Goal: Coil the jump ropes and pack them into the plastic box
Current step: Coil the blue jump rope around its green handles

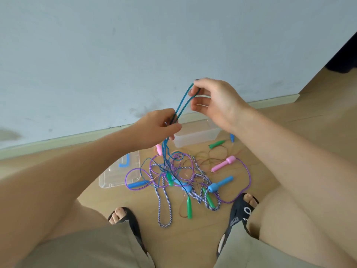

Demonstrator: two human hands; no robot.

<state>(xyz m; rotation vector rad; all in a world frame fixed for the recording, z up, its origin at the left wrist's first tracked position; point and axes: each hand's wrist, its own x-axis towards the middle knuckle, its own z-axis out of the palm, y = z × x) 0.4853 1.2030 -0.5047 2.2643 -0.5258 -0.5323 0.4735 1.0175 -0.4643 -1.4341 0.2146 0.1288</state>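
The teal jump rope (180,105) was held above the floor (289,144), its looped end pinched by the right hand (214,101) and its strands gripped lower by the left hand (160,126). Its remaining length hung into the tangled ropes (185,180) on the floor, with the plastic box (195,136) beyond them at the wall (116,55) and the lid (119,171) to the left.

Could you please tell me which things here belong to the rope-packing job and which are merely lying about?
Job:
- thin teal jump rope, held by left hand and right hand
- tangled ropes on floor
- clear plastic box
- clear box lid

Lying about:
- nothing visible
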